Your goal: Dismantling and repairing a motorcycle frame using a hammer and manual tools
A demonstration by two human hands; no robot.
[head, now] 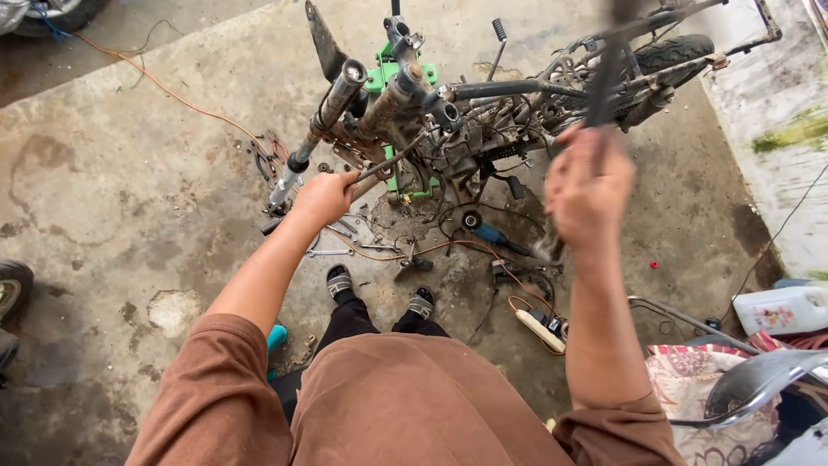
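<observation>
A stripped motorcycle frame (483, 112) stands on the concrete floor with bare fork tubes (332, 108) and a green bracket (379, 78) at its front. My left hand (323, 197) is closed around a thin metal rod (392, 160) whose far end reaches into the frame beside the forks. My right hand (586, 185) is raised and grips the handle of a long dark tool (604, 82), blurred by motion, above the frame's middle. My feet in sandals (379, 293) stand just before the frame.
Wrenches and small parts (332, 250) lie on the floor by the forks. An orange cable (172, 91) runs off to the far left. A power strip (539, 328), a white plastic jug (780, 309) and a chrome part (755, 384) sit at right. A tyre (10, 289) shows at left.
</observation>
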